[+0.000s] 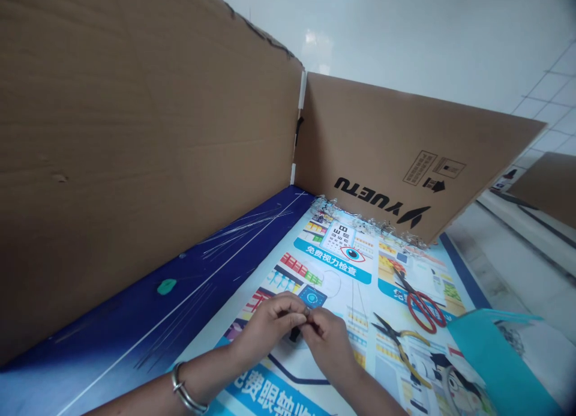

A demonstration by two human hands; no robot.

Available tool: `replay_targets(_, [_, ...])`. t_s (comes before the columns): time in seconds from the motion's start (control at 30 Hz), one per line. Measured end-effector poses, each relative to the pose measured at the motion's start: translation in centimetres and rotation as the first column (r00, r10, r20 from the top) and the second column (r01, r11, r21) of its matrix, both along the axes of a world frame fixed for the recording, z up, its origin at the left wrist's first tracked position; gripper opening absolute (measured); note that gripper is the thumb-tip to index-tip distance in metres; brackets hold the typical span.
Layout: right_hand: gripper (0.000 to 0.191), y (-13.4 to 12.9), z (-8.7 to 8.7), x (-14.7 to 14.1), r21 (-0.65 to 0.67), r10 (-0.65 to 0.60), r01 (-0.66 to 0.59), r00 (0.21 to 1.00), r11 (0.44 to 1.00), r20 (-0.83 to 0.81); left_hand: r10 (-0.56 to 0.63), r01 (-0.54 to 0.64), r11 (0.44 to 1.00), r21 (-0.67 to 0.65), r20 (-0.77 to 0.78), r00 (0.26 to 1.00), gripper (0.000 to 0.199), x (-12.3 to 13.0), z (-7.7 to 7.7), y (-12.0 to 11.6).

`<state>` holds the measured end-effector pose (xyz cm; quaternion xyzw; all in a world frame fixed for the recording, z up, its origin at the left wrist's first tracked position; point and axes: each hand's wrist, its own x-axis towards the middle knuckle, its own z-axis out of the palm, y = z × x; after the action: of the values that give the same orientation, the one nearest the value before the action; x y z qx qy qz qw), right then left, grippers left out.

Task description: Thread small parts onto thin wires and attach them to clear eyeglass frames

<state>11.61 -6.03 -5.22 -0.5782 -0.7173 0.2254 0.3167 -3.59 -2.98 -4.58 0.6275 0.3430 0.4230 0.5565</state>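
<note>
My left hand and my right hand meet above the printed sheet. Thumbs and fingertips of both are pinched together around something small, mostly hidden by the fingers, that I cannot make out. Faint thin lines, perhaps thread or wire, show just beyond the hands. A metal bangle circles my left wrist. To the right of my right hand lies a yellow-handled tool with dark jaws spread, like pliers. Red-handled scissors lie beyond it, partly spread.
A tall cardboard panel stands at the left, joined to another printed cardboard panel at the back. Clear, shiny strands lie along its foot. A teal pouch sits at right, and a green blob on the blue surface.
</note>
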Motion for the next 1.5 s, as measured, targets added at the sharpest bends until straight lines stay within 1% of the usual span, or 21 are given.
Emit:
replay_targets(0.37, [0.019, 0.0, 0.1, 0.1, -0.037, 0.009, -0.01, 0.999, 0.999, -0.032, -0.006, 0.006, 1.0, -0.016, 0.018, 1.0, 0.01, 0.0, -0.4, 0.0])
replay_targets(0.6, [0.019, 0.1, 0.3, 0.0, -0.078, -0.007, 0.0, 0.996, 0.997, -0.089, -0.015, 0.02, 0.997, -0.079, 0.062, 0.998, 0.01, -0.1, -0.7, 0.0])
replay_targets(0.73, [0.014, 0.2, 0.5, 0.2, -0.108, -0.006, -0.007, 0.993, 0.994, -0.117, -0.012, 0.022, 0.992, -0.124, 0.078, 0.997, 0.008, 0.0, -1.3, 0.1])
replay_targets(0.83, [0.011, 0.4, 0.6, 0.4, -0.13, -0.029, 0.011, 0.991, 0.991, -0.134, 0.001, 0.011, 0.986, -0.166, 0.072, 0.997, 0.009, 0.0, -1.6, 0.1])
replay_targets(0.93, [0.01, 0.4, 0.6, 0.6, -0.11, -0.049, 0.034, 0.99, 0.993, -0.136, 0.008, 0.0, 0.988, -0.156, 0.049, 0.999, 0.009, 0.1, -1.5, 0.0])
replay_targets(1.1, [0.012, 0.2, 0.6, 0.6, -0.107, -0.008, 0.0, 0.997, 0.994, -0.072, 0.03, -0.026, 0.995, -0.098, 0.032, 0.999, 0.008, 0.1, -1.2, -0.1])
replay_targets(1.2, [0.013, 0.2, 0.9, 0.5, -0.102, 0.002, -0.01, 0.997, 0.995, -0.075, 0.057, -0.055, 0.997, -0.06, 0.035, 0.998, 0.007, 0.0, -0.8, -0.2])
replay_targets(1.27, [0.014, 0.4, 1.1, 0.6, -0.097, -0.016, 0.006, 0.995, 0.995, -0.101, 0.09, -0.09, 0.996, 0.013, 0.002, 0.996, 0.008, -0.2, -0.2, -0.4])
replay_targets(1.33, [0.016, 0.7, 1.3, 0.8, -0.118, -0.037, 0.024, 0.993, 0.993, -0.109, 0.106, -0.098, 0.984, 0.149, -0.047, 0.993, 0.01, -0.5, 0.4, -0.9])
replay_targets(1.37, [0.017, 0.9, 1.3, 0.9, -0.131, -0.042, 0.028, 0.994, 0.991, -0.1, 0.083, -0.065, 0.972, 0.225, -0.07, 0.994, 0.012, -0.6, 0.7, -1.2])
replay_targets(1.43, [0.019, 1.4, 1.4, 1.2, -0.134, -0.024, 0.017, 0.998, 0.991, -0.051, -0.033, 0.075, 0.924, 0.374, -0.118, 0.992, 0.016, -0.8, 0.7, -2.1])
replay_targets(1.47, [0.018, 1.7, 1.4, 1.2, -0.109, 0.007, -0.008, 1.0, 0.994, -0.009, -0.111, 0.168, 0.882, 0.44, -0.152, 0.982, 0.018, -0.8, 0.4, -2.5])
replay_targets(1.5, [0.018, 2.1, 1.4, 1.0, -0.062, 0.053, -0.05, 0.997, 0.997, 0.048, -0.185, 0.255, 0.828, 0.5, -0.186, 0.965, 0.019, -0.7, -0.1, -3.0])
